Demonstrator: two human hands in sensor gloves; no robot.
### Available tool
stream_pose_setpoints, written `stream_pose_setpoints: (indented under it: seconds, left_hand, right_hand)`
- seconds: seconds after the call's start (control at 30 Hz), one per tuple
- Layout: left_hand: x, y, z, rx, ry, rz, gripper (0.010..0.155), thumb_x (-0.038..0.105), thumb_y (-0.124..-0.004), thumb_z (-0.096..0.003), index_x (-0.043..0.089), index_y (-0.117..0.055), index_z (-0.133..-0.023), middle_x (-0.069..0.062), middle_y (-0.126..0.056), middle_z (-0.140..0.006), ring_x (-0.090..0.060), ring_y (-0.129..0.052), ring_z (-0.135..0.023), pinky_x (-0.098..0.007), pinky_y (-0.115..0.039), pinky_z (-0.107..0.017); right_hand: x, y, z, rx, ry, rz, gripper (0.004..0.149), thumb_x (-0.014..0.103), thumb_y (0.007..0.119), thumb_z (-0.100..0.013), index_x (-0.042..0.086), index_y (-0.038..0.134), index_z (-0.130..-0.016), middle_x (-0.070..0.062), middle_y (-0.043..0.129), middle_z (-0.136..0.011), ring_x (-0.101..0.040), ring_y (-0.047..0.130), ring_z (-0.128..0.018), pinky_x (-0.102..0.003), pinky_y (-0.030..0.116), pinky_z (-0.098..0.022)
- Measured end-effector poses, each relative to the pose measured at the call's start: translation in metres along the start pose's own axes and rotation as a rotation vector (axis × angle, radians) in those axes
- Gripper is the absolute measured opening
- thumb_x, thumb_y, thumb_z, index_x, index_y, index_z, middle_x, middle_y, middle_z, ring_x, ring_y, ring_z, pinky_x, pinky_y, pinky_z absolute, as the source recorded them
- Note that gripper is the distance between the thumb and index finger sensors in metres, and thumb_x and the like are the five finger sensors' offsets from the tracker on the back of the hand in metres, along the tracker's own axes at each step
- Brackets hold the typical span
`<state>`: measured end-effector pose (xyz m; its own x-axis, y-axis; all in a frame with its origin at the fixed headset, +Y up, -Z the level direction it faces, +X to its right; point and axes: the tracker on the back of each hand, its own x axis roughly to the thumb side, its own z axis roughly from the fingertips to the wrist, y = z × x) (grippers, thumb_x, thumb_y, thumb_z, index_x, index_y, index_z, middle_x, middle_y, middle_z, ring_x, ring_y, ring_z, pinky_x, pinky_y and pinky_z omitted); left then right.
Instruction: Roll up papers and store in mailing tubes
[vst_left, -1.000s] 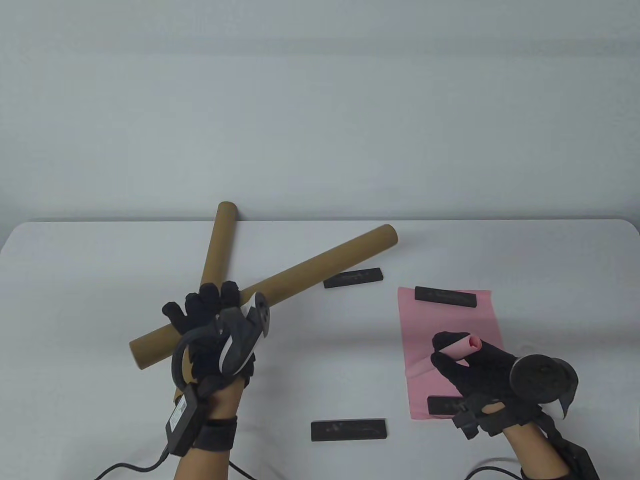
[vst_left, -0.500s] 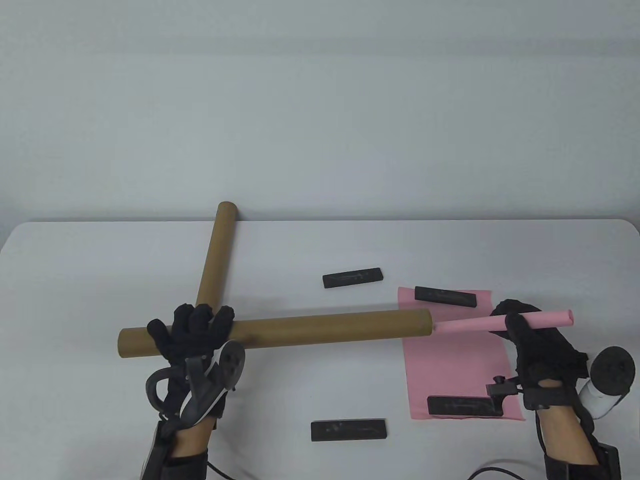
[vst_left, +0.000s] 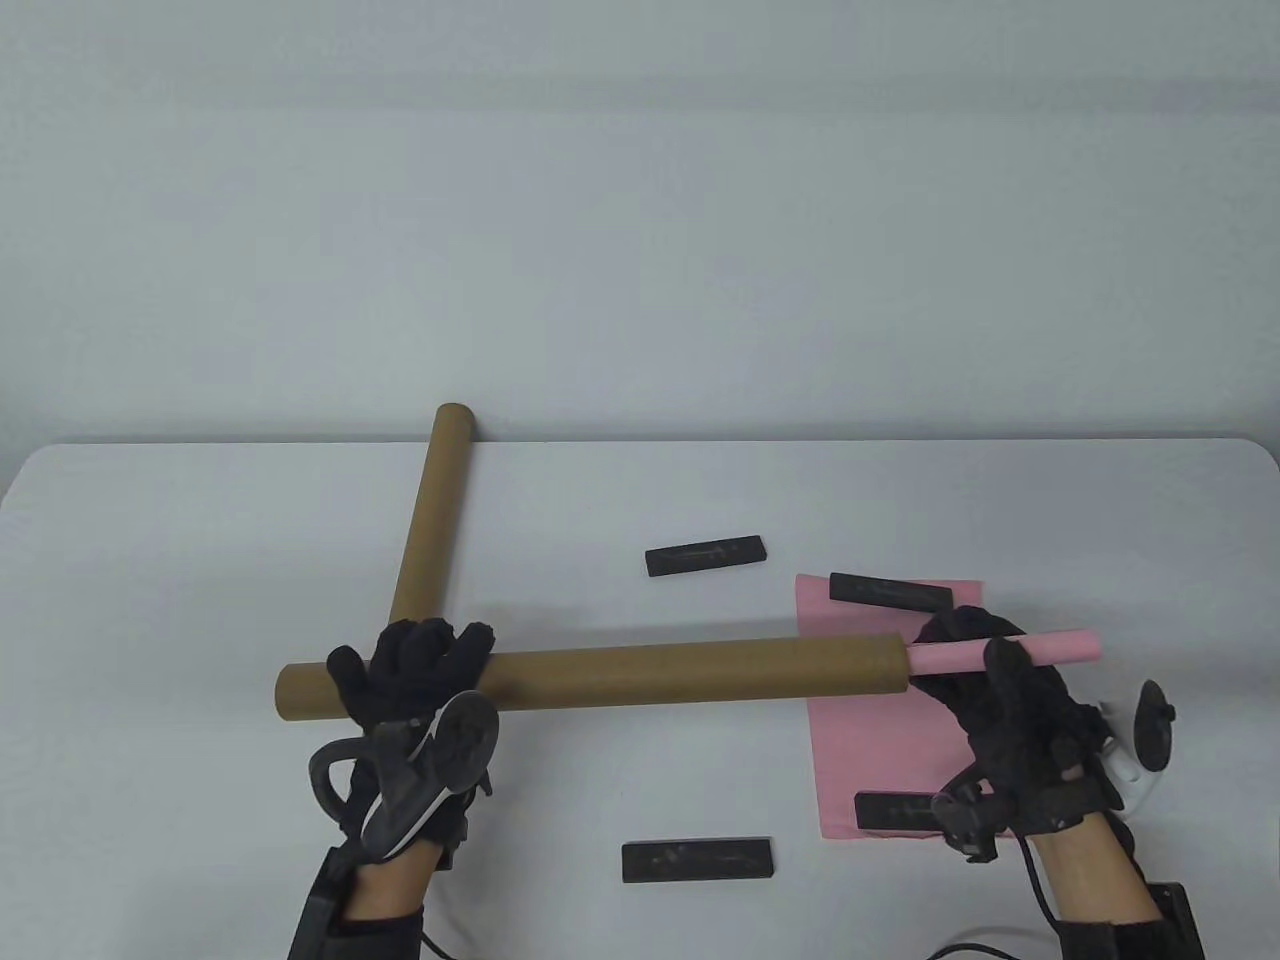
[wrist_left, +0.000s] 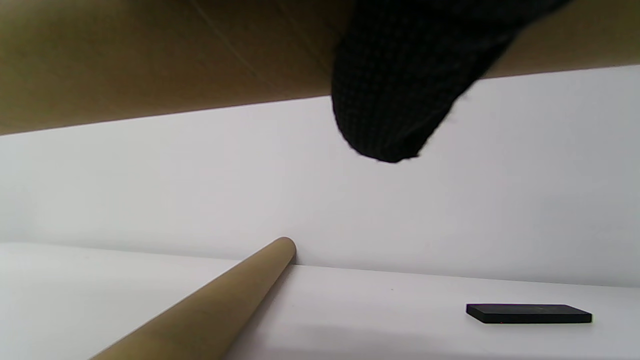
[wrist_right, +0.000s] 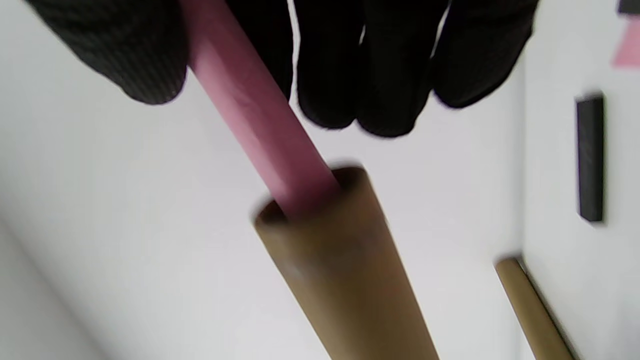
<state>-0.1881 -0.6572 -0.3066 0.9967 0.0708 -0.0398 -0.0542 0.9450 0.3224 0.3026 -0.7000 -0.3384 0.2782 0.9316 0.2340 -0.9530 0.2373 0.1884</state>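
Two hands engaged: right hand (vst_left: 1010, 690) fingers clamped on pink paper roll (vst_left: 1010, 650), tip just inside held tube (vst_left: 690, 670) mouth, left of fingers. Left hand (vst_left: 415, 665) fingers wrapped round tube. Axes collinear, level above worktop (vst_left: 640, 500).

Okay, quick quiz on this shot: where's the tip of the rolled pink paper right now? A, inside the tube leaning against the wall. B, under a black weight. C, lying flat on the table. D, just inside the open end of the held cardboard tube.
D: the right wrist view shows the rolled pink paper, held by the right hand, entering the mouth of the held cardboard tube.
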Motion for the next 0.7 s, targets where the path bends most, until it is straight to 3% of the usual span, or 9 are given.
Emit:
stream_pose_setpoints:
  seconds: [0.1, 0.13, 0.2, 0.3, 0.37, 0.4, 0.43, 0.67, 0.7]
  left_hand:
    - [0.001, -0.001, 0.001, -0.007, -0.005, 0.009, 0.075, 0.036, -0.098, -0.0341, 0.053, -0.055, -0.094, 0.006, -0.063, -0.106, -0.027, -0.070, -0.107, -0.070, -0.046, -0.074]
    - [0.001, -0.002, 0.001, -0.010, -0.003, 0.017, 0.075, 0.036, -0.098, -0.0341, 0.053, -0.055, -0.094, 0.006, -0.063, -0.106, -0.027, -0.070, -0.107, -0.070, -0.047, -0.074]
    - [-0.001, -0.002, 0.000, -0.012, 0.004, 0.027, 0.075, 0.037, -0.098, -0.0341, 0.053, -0.055, -0.094, 0.006, -0.063, -0.106, -0.027, -0.071, -0.107, -0.070, -0.047, -0.074]
    - [-0.003, -0.002, 0.000, -0.012, 0.009, 0.036, 0.075, 0.036, -0.098, -0.0342, 0.053, -0.056, -0.093, 0.006, -0.063, -0.106, -0.027, -0.071, -0.106, -0.070, -0.047, -0.074]
    - [-0.001, -0.003, 0.000, -0.013, 0.004, 0.032, 0.075, 0.036, -0.098, -0.0341, 0.052, -0.056, -0.094, 0.006, -0.063, -0.105, -0.027, -0.071, -0.106, -0.070, -0.047, -0.074]
    - [0.000, -0.003, 0.000, -0.015, -0.001, 0.030, 0.075, 0.036, -0.098, -0.0342, 0.052, -0.055, -0.094, 0.006, -0.063, -0.106, -0.026, -0.072, -0.106, -0.071, -0.047, -0.074]
    - [0.002, -0.004, 0.000, -0.018, -0.009, 0.026, 0.075, 0.036, -0.098, -0.0341, 0.052, -0.055, -0.094, 0.006, -0.063, -0.105, -0.027, -0.072, -0.106, -0.071, -0.047, -0.074]
    - [0.023, -0.007, 0.005, -0.032, -0.085, 0.006, 0.075, 0.036, -0.098, -0.0344, 0.051, -0.055, -0.095, 0.005, -0.064, -0.105, -0.024, -0.074, -0.103, -0.070, -0.048, -0.074]
    - [0.019, -0.006, 0.006, -0.029, -0.054, -0.022, 0.075, 0.037, -0.097, -0.0341, 0.052, -0.055, -0.094, 0.006, -0.064, -0.105, -0.023, -0.075, -0.103, -0.070, -0.050, -0.075]
  right_hand:
    - [-0.001, 0.013, -0.002, 0.099, 0.052, 0.154, 0.088, 0.063, 0.078, -0.050, 0.003, 0.055, -0.111, -0.029, 0.066, -0.106, -0.062, 0.073, -0.087, -0.074, 0.064, -0.057]
    - [0.001, 0.014, -0.002, 0.114, 0.042, 0.208, 0.096, 0.063, 0.081, -0.050, -0.003, 0.046, -0.112, -0.029, 0.060, -0.108, -0.060, 0.071, -0.091, -0.071, 0.066, -0.059]
    - [0.007, 0.007, 0.000, 0.017, 0.013, 0.188, 0.105, 0.065, 0.083, -0.048, -0.004, 0.037, -0.112, -0.028, 0.053, -0.110, -0.060, 0.067, -0.094, -0.071, 0.064, -0.061]
    - [0.021, -0.012, 0.004, -0.119, -0.091, 0.078, 0.104, 0.061, 0.086, -0.050, -0.002, 0.032, -0.113, -0.026, 0.047, -0.114, -0.058, 0.061, -0.101, -0.069, 0.060, -0.068]
    - [0.031, -0.018, 0.006, -0.132, -0.162, 0.150, 0.100, 0.063, 0.081, -0.052, 0.001, 0.033, -0.114, -0.026, 0.046, -0.115, -0.060, 0.057, -0.101, -0.071, 0.057, -0.067]
    - [0.036, -0.017, 0.006, -0.117, -0.191, 0.209, 0.099, 0.068, 0.074, -0.051, 0.004, 0.035, -0.115, -0.028, 0.046, -0.114, -0.065, 0.055, -0.099, -0.075, 0.054, -0.064]
    - [0.038, -0.014, 0.006, -0.095, -0.211, 0.263, 0.095, 0.065, 0.075, -0.054, 0.004, 0.036, -0.116, -0.025, 0.047, -0.116, -0.060, 0.057, -0.102, -0.070, 0.058, -0.068]
    - [0.021, 0.043, 0.006, 0.186, -0.187, 0.450, 0.096, 0.064, 0.073, -0.054, 0.005, 0.029, -0.116, -0.025, 0.037, -0.118, -0.062, 0.050, -0.104, -0.073, 0.054, -0.070]
    - [0.021, 0.042, 0.006, 0.154, -0.185, 0.442, 0.096, 0.064, 0.073, -0.054, 0.005, 0.028, -0.116, -0.025, 0.036, -0.118, -0.062, 0.050, -0.104, -0.072, 0.054, -0.070]
